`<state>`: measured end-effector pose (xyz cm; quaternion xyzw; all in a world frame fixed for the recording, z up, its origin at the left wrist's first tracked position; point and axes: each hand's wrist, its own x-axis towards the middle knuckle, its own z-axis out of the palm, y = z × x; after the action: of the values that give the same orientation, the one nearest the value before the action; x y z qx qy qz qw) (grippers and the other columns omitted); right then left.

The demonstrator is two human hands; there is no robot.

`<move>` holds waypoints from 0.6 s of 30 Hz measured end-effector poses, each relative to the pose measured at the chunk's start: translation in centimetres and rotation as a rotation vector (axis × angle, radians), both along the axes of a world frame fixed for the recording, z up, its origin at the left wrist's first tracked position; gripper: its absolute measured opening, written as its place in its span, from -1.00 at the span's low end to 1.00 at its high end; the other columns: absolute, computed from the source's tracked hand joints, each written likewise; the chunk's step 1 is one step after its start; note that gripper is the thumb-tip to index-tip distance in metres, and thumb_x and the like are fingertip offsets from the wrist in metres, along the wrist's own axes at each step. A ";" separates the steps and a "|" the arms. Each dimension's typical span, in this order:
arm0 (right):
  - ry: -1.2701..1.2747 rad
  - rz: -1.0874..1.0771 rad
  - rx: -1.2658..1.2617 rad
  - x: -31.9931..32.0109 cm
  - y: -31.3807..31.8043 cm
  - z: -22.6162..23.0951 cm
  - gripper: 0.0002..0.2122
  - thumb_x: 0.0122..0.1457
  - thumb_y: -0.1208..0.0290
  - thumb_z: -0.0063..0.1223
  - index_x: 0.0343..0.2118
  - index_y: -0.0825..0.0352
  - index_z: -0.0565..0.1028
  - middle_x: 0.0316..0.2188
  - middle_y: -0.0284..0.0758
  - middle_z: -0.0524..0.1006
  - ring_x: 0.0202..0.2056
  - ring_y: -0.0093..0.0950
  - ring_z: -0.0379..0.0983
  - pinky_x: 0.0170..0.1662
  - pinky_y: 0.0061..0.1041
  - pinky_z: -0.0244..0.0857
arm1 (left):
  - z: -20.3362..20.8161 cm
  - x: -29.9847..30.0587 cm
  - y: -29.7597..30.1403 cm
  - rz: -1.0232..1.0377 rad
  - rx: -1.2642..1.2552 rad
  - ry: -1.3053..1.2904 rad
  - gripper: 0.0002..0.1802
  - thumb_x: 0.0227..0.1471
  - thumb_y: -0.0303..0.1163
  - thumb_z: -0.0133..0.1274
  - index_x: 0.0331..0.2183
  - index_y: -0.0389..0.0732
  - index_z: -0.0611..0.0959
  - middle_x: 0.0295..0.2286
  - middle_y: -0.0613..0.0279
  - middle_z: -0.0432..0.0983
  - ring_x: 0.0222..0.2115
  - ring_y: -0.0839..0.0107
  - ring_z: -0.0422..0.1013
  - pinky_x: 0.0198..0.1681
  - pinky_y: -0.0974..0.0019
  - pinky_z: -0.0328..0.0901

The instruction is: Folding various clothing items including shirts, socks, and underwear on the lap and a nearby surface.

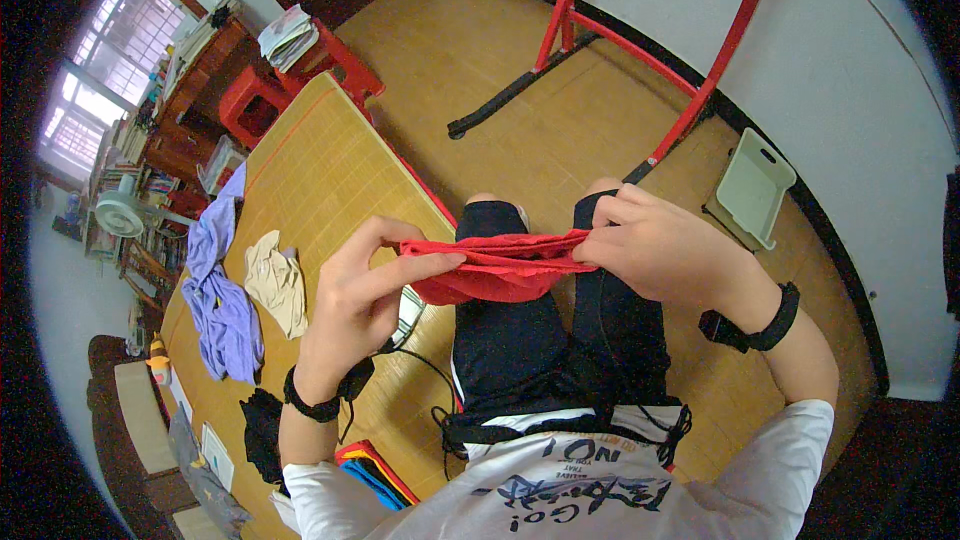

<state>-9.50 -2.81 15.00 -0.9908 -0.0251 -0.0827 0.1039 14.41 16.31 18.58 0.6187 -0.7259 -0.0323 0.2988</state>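
A red cloth garment (490, 287) is stretched sideways between my two hands, above my lap. Its upper edge gapes slightly, like a waistband; the exact kind of garment cannot be made out. My left hand (345, 290) pinches its left end, with the index finger lying along the edge. At the other end, my right hand (645, 245) grips the cloth with bent fingers. To my left, a crumpled lavender garment (215, 315) and a small beige garment (277, 285) lie on the mat-covered surface (340, 165).
Nearer me are a black cloth bundle (262, 435) and folded red, yellow and blue cloths (378, 480). Red stools (255, 105) stand beyond the far end. A red metal frame (690, 90) stands ahead, with a pale plastic bin (755, 185) by the right wall.
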 end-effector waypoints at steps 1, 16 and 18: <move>-0.015 0.076 -0.080 0.0 -0.1 -0.1 -0.91 -0.08 0.46 0.04 -0.45 0.17 0.43 -0.47 -0.44 0.44 -0.29 -0.45 0.33 -0.18 -0.48 0.18 | 0.0 0.1 -0.1 -0.002 -0.005 0.009 -0.35 -0.44 -0.83 -0.08 -0.26 -0.04 0.69 -0.39 0.11 0.44 -0.38 0.22 0.43 -0.36 0.33 0.33; -0.165 0.044 -0.411 -0.5 1.2 0.6 -0.91 0.02 0.33 -0.09 -0.45 0.18 0.41 -0.53 -0.47 0.37 -0.45 -0.51 0.33 -0.28 -0.54 0.20 | -2.0 2.0 -1.3 0.043 0.020 0.257 -0.54 -0.26 -0.86 -0.10 -0.33 -0.19 0.67 -0.43 0.14 0.45 -0.40 0.30 0.43 -0.37 0.39 0.32; -0.239 0.030 -0.364 -0.8 1.0 0.4 -0.90 0.02 0.34 -0.09 -0.42 0.20 0.42 -0.50 -0.45 0.39 -0.47 -0.51 0.33 -0.31 -0.56 0.20 | -2.3 2.0 -1.3 0.043 0.028 0.284 -0.55 -0.24 -0.85 -0.10 -0.33 -0.21 0.66 -0.42 0.14 0.46 -0.40 0.30 0.43 -0.36 0.39 0.33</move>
<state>-10.28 -1.79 15.39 -0.9759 -0.0667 -0.1920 -0.0793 16.39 15.05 16.25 0.6274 -0.6623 -0.1232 0.3905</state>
